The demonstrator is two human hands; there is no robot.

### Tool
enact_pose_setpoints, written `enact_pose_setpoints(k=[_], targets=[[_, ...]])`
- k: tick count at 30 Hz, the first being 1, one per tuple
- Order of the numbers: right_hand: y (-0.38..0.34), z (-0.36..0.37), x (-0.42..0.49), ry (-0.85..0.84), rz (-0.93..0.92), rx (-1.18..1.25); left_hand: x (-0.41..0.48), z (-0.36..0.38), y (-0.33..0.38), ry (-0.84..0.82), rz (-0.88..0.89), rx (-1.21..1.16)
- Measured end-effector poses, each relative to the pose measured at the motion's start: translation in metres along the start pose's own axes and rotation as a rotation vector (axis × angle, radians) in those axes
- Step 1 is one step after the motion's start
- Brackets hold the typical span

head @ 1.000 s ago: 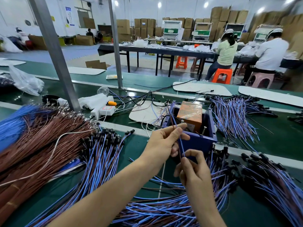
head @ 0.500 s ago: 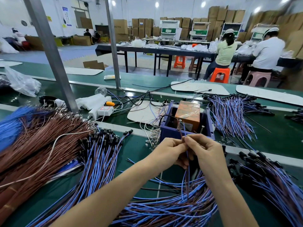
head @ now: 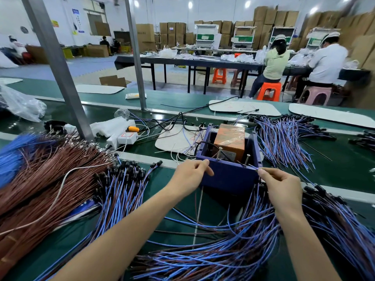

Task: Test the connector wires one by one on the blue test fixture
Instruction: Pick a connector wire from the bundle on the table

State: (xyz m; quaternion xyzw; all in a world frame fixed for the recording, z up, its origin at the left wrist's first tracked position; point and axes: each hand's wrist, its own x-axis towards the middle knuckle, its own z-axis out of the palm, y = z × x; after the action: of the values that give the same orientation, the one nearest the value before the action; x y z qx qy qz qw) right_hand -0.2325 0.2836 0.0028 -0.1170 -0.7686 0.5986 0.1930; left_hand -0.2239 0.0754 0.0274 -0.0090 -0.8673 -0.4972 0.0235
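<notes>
**At the fixture's front rim: one wire up, contact pending**

Over the near wall of the blue test fixture (head: 227, 176), both hands were up at the rim. The right hand (head: 282, 185) pinched the tip of a connector wire (head: 254, 167) between thumb and forefinger, right at the front right corner. That put it close to one of the metal pins (head: 247, 159) standing inside. The left hand (head: 189, 175) had its fingers curled together at the front left corner; whether they gripped the wire's other end, I could not tell.

The risk, as I judged it, was that the tip was thin and held by very little. A slip could drop it into the loose pile (head: 223, 250) on the desk (head: 345, 169) below, and tested would mix with untested. A tip that missed its pin could also read as a false fail.

As for the fixture itself, it was an open-topped box. It held an orange box (head: 230, 141) wrapped in clear film, dark leads and the upright pins.
</notes>
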Motion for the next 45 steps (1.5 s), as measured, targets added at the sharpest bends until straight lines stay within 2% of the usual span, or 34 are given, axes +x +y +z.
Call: enact_pose_setpoints(k=[6,14,25,38,41,45], targets=[[-0.002,0.002,0.004,-0.018,-0.017,-0.024,0.012,0.001,-0.007,0.006,-0.038,0.129],[-0.007,0.004,0.000,-0.065,-0.029,0.037,0.016,-0.002,-0.013,0.049,-0.043,0.095],[-0.003,0.007,0.005,-0.006,0.002,0.018,0.020,-0.001,-0.017,0.121,-0.038,0.100],[-0.016,0.005,-0.006,-0.020,0.003,0.063,0.015,-0.004,-0.012,0.105,-0.047,0.081],[-0.021,0.002,-0.019,-0.024,-0.013,0.182,0.004,-0.002,-0.011,0.051,-0.019,-0.084],[-0.038,0.018,-0.062,-0.275,-0.138,0.265,-0.029,0.012,-0.003,-0.177,-0.004,-0.592]])
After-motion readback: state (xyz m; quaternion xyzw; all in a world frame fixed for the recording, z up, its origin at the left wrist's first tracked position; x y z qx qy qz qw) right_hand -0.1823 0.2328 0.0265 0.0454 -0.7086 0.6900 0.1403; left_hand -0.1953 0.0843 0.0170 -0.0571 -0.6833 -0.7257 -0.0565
